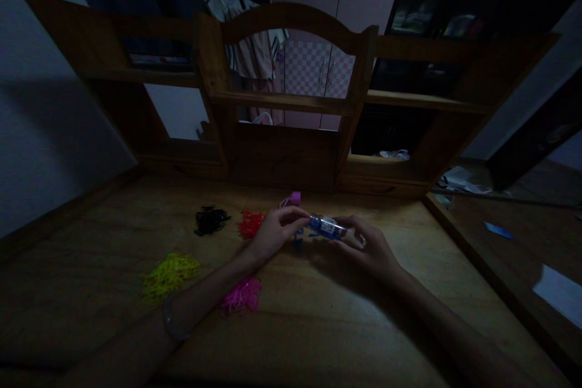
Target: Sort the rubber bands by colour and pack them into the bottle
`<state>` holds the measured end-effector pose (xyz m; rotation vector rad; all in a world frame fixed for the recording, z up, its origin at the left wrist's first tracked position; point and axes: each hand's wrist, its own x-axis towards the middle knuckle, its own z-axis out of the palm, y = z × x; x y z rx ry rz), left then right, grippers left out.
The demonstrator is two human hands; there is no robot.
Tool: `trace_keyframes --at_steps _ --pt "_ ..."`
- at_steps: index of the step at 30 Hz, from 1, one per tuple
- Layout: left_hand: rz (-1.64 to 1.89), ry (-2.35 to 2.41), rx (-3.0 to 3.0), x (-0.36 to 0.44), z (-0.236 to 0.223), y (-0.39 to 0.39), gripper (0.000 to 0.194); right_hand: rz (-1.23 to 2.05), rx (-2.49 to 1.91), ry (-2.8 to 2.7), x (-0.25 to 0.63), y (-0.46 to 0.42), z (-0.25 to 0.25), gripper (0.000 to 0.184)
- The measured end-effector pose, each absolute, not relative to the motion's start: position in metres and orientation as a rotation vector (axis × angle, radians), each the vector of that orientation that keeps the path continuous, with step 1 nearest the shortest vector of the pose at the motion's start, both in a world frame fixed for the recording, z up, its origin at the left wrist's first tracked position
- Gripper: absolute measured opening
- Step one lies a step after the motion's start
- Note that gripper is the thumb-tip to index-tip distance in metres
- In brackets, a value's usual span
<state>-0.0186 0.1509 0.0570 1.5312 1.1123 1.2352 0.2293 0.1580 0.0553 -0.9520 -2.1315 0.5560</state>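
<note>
My right hand (366, 244) grips the base end of a small clear bottle (328, 227), which lies tilted on its side in the air and holds blue strands. At the bottle's mouth the fingers of my left hand (278, 229) are pinched; whether they hold a strand there is too dark to tell. Several loose blue strands (297, 241) lie on the table below. A pink cap with a loop (295, 198) stands behind my left hand. Beside that hand is a red pile of strands (250, 224), partly covered by it. A magenta pile (243, 297) sits near my left forearm.
A black pile (211, 220) and a yellow pile (170, 276) of strands lie on the left of the wooden table (364, 333). Wooden shelves (286, 154) rise along its back edge. At right, a lower surface holds a white paper (559, 294) and a blue packet (498, 230).
</note>
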Motion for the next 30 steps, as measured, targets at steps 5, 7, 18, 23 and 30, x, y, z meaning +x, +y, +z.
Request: trace_keyframes --at_steps 5,7,18,23,30 --pt "1.325 1.034 1.524 -0.0168 0.0610 0.1488 0.016 0.583 -0.943 -2.178 0.2271 0.1540 0.0594 0.039" --pt "1.360 0.981 1.495 -0.0173 0.0609 0.1501 0.017 0.606 -0.942 -2.174 0.2275 0.1528 0.0600 0.040" --pt "1.417 1.026 1.606 -0.0175 0.0643 0.1485 0.012 0.634 -0.955 -2.158 0.2291 0.1537 0.0571 0.045" --pt "1.448 1.081 1.744 -0.0193 0.0652 0.1475 0.007 0.589 -0.947 -2.166 0.2284 0.1529 0.0587 0.042" --pt "1.512 1.109 1.789 -0.0183 0.0676 0.1445 0.008 0.527 -0.933 -2.201 0.2268 0.1532 0.0598 0.040"
